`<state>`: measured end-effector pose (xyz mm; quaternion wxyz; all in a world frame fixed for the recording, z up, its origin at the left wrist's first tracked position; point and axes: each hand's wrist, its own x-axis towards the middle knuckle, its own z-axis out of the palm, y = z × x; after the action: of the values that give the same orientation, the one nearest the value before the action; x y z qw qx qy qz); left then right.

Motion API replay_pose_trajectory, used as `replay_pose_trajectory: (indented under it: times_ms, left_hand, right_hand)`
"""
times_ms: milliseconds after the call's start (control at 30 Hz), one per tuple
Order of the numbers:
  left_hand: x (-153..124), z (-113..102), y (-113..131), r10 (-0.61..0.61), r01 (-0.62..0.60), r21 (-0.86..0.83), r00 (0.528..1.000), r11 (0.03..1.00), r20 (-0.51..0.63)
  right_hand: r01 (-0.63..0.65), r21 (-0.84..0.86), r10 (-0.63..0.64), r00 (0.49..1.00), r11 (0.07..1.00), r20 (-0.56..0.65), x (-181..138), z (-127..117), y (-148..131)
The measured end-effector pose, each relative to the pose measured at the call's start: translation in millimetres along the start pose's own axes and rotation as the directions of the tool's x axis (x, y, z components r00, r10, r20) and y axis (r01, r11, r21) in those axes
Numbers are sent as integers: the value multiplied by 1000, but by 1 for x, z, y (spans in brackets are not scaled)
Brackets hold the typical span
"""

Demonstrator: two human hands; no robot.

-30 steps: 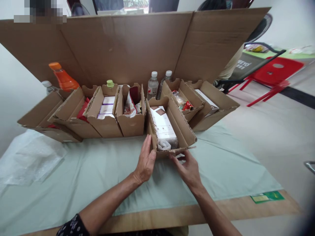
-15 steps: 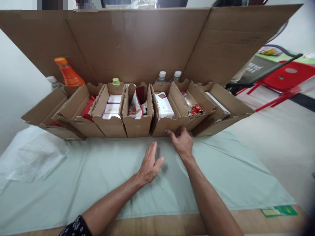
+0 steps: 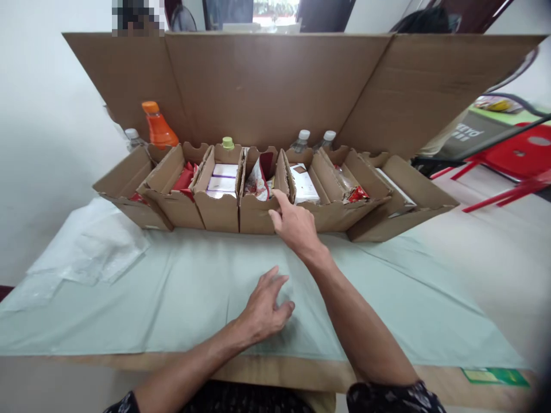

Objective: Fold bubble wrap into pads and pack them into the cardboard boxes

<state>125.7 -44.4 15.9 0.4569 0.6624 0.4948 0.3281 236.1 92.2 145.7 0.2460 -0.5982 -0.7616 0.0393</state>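
A row of several small open cardboard boxes (image 3: 219,215) stands on the pale green cloth (image 3: 172,298). My right hand (image 3: 295,225) reaches forward and rests its fingers on the front rim of the box with white packets (image 3: 303,183), between it and the box with a red-and-white pouch (image 3: 257,183). Its fingers are spread and hold nothing. My left hand (image 3: 262,310) hovers low over the cloth, nearer to me, fingers loosely apart and empty.
A large folded cardboard sheet (image 3: 275,86) stands behind the boxes. An orange bottle (image 3: 158,126) and clear water bottles (image 3: 314,139) stand between them. Bubble wrap (image 3: 86,252) lies at left. Red chairs (image 3: 516,160) stand at right. A green card (image 3: 495,376) lies on the table's wooden edge.
The box with white packets has been pushed back into the row. My left hand let go and drew back over the cloth. My right hand moved up to the box's left front rim.
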Motion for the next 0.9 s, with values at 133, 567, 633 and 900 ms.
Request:
replay_pose_trajectory:
  times_ms: [133, 567, 633, 900]
  left_hand:
    - [-32, -15, -7, -29, 29, -1, 994, 1000, -101]
    - [-96, -39, -27, -45, 48, 4, 953, 999, -301]
    - [-100, -35, -20, -43, 43, -7, 956, 999, -291]
    - [-136, -35, -29, 23, -2, 50, 905, 999, -424]
  right_hand:
    - [-28, -66, 27, 999, 997, -21, -11, -1, -4]
    - [85, 22, -84, 995, 996, -55, -92, -39, 14]
    - [71, -45, -73, 996, 997, -59, -76, -34, 12]
    - [370, 106, -351, 922, 923, -164, -154, -16, -80]
